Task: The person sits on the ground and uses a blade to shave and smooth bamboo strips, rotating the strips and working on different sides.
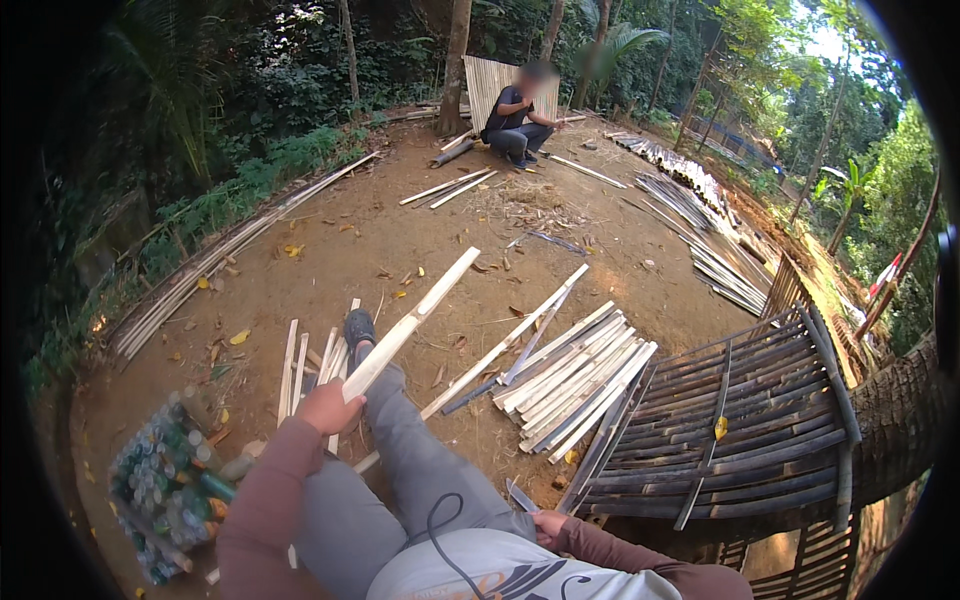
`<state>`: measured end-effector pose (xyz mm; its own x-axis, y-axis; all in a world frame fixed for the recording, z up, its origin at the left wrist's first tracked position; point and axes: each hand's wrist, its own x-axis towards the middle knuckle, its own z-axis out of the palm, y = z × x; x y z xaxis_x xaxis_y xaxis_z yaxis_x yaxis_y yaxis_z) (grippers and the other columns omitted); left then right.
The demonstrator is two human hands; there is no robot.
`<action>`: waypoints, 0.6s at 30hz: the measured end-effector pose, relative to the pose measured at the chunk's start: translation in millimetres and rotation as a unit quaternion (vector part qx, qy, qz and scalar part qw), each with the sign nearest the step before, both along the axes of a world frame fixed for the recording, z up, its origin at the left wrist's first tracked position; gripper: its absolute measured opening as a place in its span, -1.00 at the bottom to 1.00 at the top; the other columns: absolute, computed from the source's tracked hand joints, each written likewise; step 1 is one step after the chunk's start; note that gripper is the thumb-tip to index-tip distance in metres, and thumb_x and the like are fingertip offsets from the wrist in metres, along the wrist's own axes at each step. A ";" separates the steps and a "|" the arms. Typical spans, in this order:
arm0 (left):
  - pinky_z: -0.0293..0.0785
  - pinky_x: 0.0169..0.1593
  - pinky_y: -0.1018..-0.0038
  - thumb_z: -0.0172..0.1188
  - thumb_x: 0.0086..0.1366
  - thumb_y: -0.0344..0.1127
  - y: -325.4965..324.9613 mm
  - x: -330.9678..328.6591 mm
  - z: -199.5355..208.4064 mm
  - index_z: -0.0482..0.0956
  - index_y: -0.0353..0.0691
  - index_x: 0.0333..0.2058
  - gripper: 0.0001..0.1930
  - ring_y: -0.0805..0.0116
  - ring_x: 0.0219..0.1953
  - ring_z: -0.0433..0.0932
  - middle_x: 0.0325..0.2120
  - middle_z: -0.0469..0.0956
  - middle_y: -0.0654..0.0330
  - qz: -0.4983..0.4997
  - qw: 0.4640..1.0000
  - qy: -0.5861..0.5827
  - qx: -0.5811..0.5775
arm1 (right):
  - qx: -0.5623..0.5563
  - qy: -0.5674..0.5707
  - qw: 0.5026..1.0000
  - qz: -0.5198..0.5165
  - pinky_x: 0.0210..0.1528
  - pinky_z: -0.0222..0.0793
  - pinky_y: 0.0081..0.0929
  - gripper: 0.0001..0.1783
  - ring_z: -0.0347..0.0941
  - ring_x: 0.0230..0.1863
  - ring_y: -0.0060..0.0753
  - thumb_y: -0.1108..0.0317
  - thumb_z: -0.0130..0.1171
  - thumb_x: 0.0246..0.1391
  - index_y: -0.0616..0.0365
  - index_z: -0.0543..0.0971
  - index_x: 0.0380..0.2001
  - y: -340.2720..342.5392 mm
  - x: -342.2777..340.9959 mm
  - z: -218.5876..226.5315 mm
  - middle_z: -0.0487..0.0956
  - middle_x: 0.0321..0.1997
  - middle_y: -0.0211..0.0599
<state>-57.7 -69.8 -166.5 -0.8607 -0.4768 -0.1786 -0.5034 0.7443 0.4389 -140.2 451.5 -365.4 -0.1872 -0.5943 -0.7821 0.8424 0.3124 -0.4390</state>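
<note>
My left hand (328,408) is closed round the near end of a pale split bamboo slat (415,322), which slants up and away over my outstretched leg. A node crosses the slat about halfway along. Low by my right hip, my right hand (548,527) grips a knife (519,496), its blade pointing up and to the left, apart from the slat. Several shorter slats (290,372) lie under and beside my left forearm. Just ahead of the knife is a fanned pile of split bamboo (580,380), with a longer strip (505,345) on the ground to its left.
A dark bamboo bench (760,435) stands close on my right. Plastic bottles (170,490) are massed at the lower left. Another person (515,125) squats at the far side near a slatted panel (487,82). Long poles (240,240) line the left edge; more bamboo (690,195) lies far right.
</note>
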 end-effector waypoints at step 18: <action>0.51 0.12 0.10 0.14 0.45 0.18 -139.8 28.2 -99.1 0.66 -0.39 0.05 -0.37 -0.19 0.03 0.66 -0.08 0.68 -0.26 0.180 0.981 -0.024 0.074 | 0.051 -0.045 0.997 0.033 -0.71 -0.07 -0.68 -0.86 0.03 -0.74 -0.79 0.27 0.07 0.42 -0.14 0.60 -0.07 -12.7 -15.0 -16.7 0.33 -0.64 -0.72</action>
